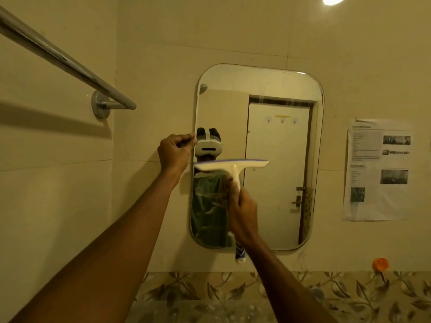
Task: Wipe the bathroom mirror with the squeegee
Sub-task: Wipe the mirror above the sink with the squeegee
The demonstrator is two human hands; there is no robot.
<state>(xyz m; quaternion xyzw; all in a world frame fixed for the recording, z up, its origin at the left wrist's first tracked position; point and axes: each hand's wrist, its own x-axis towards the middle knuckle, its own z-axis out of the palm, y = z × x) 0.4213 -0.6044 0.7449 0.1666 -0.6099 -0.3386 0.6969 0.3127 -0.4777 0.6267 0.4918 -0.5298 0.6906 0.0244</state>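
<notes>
A tall mirror (279,159) with rounded corners hangs on the cream tiled wall ahead. My right hand (243,213) is shut on the handle of a white squeegee (233,166), whose wide blade lies flat across the left half of the glass, about mid-height. The handle's dark striped end sticks out below my wrist. My left hand (176,151) grips the mirror's left edge with thumb and fingers pinched on the rim, just above the blade's left end. A person wearing a white headset is reflected in the glass.
A chrome towel bar (70,64) juts from the left wall at upper left. A printed paper notice (377,170) is stuck to the wall right of the mirror. An orange hook (380,264) sits lower right above a leaf-patterned tile border (233,290).
</notes>
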